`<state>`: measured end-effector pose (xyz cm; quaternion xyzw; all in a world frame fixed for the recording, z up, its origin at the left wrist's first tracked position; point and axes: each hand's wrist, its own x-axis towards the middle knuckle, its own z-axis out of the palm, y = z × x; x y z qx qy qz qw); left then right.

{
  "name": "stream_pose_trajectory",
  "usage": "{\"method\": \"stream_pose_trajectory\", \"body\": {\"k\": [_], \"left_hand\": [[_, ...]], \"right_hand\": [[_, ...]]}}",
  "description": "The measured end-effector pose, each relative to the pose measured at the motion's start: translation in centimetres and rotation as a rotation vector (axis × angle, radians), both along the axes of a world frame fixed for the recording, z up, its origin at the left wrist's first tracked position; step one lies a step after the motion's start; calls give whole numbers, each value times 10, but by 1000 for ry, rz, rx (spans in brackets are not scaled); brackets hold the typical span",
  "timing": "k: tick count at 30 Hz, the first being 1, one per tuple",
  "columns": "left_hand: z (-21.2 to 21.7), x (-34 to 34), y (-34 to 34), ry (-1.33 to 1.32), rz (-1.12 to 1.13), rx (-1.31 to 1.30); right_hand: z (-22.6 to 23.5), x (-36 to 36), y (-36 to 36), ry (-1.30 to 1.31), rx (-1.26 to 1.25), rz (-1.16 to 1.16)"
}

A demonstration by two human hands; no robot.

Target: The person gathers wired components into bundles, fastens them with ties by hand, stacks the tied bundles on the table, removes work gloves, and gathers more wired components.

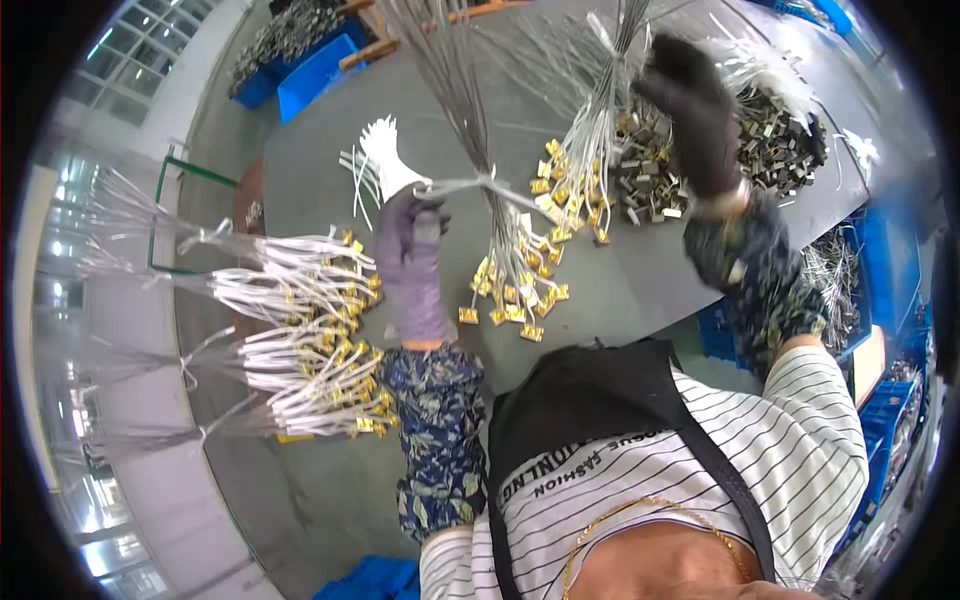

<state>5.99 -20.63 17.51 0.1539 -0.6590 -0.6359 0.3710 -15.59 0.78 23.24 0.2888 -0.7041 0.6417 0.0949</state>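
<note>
1. The left hand (410,262), in a purple glove, has its fingers closed on a white tie (470,185) wrapped round a wire bundle (510,250) with gold terminals at its near end.
2. The right hand (690,110), black-gloved, is raised farther off, its fingers closed on a second bundle (590,150).
3. Tied bundles (300,340) lie to the left on the grey table (640,280); bare room lies between the hands.
4. Loose ties (385,150) and metal clips (770,140) lie beyond.
</note>
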Motion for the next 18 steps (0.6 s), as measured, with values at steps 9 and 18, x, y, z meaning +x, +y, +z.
{"method": "stream_pose_trajectory", "body": {"k": [9, 18], "left_hand": [[2, -17, 24, 0, 261, -285], [0, 43, 10, -90, 192, -56]], "right_hand": [[-1, 69, -114, -198, -66, 831], [6, 150, -153, -321, -98, 799]]}}
